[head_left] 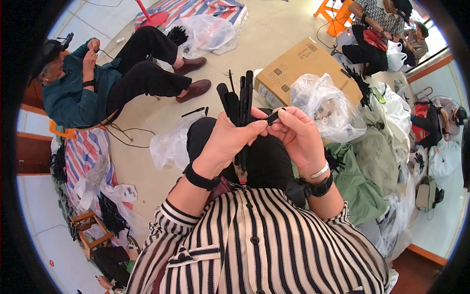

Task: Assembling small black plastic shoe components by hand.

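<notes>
Above my lap, my left hand [223,139] is closed round a bundle of black fabric strips [237,104] that stand upright, their rounded ends fanned above the fingers. One short black strip [272,117] runs across between my two hands. Its left end sits at my left thumb and forefinger. My right hand [301,134] pinches its other end between thumb and fingertips. The lower ends of the bundle show beneath my left hand, against my black trousers [267,164].
A cardboard box [308,68] stands ahead with a clear plastic bag [327,108] against it. Green and white sacks [362,181] lie at my right. At the left a seated person [83,88] works with both hands. More people sit at the far right. Striped sheeting [90,161] covers some floor.
</notes>
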A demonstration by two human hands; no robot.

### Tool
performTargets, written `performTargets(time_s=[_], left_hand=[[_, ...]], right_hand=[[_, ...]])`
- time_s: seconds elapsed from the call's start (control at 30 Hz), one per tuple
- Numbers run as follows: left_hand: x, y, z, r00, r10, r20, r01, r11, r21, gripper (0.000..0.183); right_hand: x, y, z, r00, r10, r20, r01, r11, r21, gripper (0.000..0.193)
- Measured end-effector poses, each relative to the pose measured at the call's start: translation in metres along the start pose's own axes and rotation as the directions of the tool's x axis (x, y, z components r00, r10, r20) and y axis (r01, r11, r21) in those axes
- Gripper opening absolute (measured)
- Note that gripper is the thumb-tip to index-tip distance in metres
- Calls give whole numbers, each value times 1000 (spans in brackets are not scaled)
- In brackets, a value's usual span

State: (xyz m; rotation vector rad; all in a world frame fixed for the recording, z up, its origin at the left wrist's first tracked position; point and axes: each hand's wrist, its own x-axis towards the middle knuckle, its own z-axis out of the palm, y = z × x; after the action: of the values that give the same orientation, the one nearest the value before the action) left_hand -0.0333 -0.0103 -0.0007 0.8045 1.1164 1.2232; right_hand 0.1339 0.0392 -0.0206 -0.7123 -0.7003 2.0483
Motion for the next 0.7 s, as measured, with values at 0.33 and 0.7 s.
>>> performTargets(time_s=[0.33,0.7], left_hand=[[-1,-1,-1,1000,-25,12,24,998,66,16],[-1,-7,1,999,22,-40,-18,996,92,15]], right_hand=[[-3,-1,1,999,-40,-5,40,995,-95,11],[1,1,-4,1000,-8,25,9,999,-35,10]])
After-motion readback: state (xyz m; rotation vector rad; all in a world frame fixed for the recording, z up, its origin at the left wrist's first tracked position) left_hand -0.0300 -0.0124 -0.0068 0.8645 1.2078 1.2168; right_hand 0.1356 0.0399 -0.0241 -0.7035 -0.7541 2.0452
